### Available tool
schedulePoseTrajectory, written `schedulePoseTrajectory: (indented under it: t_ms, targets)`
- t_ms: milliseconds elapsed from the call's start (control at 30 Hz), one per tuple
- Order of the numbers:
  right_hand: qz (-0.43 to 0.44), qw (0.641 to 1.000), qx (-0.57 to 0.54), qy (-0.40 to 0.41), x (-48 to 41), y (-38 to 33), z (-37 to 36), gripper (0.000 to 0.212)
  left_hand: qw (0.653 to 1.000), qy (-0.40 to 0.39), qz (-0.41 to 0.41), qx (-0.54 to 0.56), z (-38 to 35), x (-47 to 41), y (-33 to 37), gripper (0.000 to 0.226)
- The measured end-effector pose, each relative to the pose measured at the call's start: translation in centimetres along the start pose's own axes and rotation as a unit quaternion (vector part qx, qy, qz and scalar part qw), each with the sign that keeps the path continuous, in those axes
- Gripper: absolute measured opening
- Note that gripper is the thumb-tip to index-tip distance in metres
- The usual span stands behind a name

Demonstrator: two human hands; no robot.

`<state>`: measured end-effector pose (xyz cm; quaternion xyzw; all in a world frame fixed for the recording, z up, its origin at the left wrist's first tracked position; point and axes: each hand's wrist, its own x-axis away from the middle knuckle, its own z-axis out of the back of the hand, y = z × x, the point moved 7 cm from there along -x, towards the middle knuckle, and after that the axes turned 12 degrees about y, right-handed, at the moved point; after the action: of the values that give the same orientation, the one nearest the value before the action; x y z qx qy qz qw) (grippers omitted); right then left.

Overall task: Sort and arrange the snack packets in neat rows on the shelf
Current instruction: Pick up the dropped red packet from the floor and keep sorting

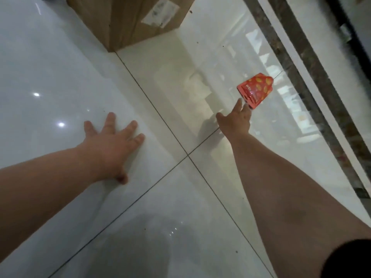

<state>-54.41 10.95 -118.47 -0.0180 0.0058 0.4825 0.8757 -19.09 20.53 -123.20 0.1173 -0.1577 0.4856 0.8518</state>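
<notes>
The red snack packet point(256, 89) lies on the glossy floor point(60, 67), right of centre. The right hand point(235, 121) reaches it with straight fingers, tips at its near edge and no grip yet. The left hand point(112, 145) presses flat with its fingers spread. Pinching that near edge firmly should work best, since the packet may skid.

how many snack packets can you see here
1. A red snack packet is at the fingertips of the right hand, above or on the tiled floor. The cardboard box may hide more.
</notes>
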Motion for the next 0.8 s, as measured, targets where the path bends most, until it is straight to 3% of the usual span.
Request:
schedulePoseTrajectory:
  t_ms: [133,333,467,600,800]
  targets:
    - [-0.027,0.999,0.014,0.009,-4.3,2.2,-0.8,0.089,1.0,-0.018,0.001,-0.002,-0.5,-0.1,-0.1,0.125]
    - [-0.068,0.996,0.023,-0.06,-10.2,4.5,-1.8,0.092,0.999,-0.035,-0.001,0.0,-0.6,0.0,-0.1,0.122]
    - [-0.104,0.988,-0.028,-0.112,-11.4,5.4,-3.3,0.121,0.999,-0.043,-0.002,0.014,-0.8,0.0,-0.2,0.123]
    - [-0.079,0.995,-0.028,-0.062,-10.4,4.4,-2.4,0.097,0.999,-0.035,-0.001,0.015,-0.9,-0.2,-0.2,0.124]
    - [0.094,0.996,-0.001,-0.001,-2.5,-1.3,-1.8,0.057,0.999,-0.036,0.0,0.017,-1.0,-0.2,-0.2,0.125]
